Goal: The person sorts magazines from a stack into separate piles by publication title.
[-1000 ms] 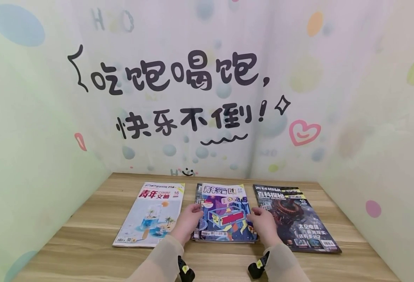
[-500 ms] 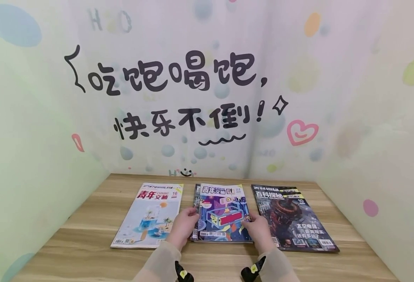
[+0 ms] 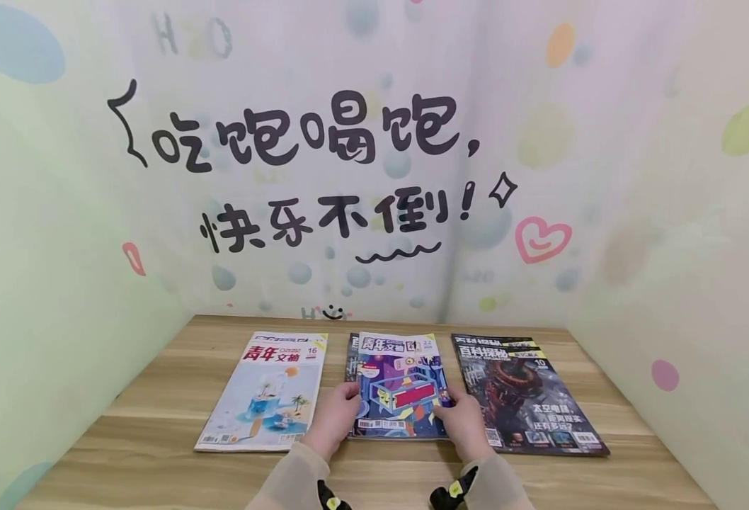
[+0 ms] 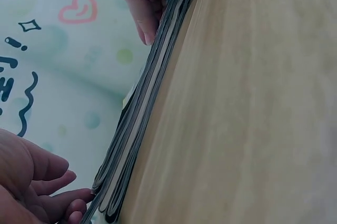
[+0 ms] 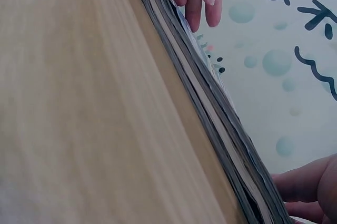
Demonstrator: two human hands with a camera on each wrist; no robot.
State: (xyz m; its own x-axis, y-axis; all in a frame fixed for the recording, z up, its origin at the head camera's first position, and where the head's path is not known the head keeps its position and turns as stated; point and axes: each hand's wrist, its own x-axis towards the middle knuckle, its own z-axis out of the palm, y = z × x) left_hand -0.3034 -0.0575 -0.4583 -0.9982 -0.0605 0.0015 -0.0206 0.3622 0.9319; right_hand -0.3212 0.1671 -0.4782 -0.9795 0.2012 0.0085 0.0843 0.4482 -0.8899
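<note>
Mid mag stack (image 3: 400,372) lies nr back edge of tabletop (image 3: 158,411). R hand (image 3: 466,423) now pinches it, thumb newly on top, so prob. firmer hold; L hand (image 3: 331,419) loose, fingers touching side.

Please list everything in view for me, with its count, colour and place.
Middle magazine pile: one, several issues, exact count unclear; purple-blue top cover, dark one peeking out at left; mid-table
Left magazines: at least two, top one white and blue, left of the middle pile
Right magazines: at least two, dark, right of the middle pile
Table: one, wood brown, under the magazines
Walls: three, pale with coloured spots, behind and at both sides
Writing: two lines, black, back wall
Wrist cameras: two, black, by the cuffs
Sleeves: two, beige, forearms
Left hand: one, touching the middle pile's left edge
Right hand: one, touching its right edge
</note>
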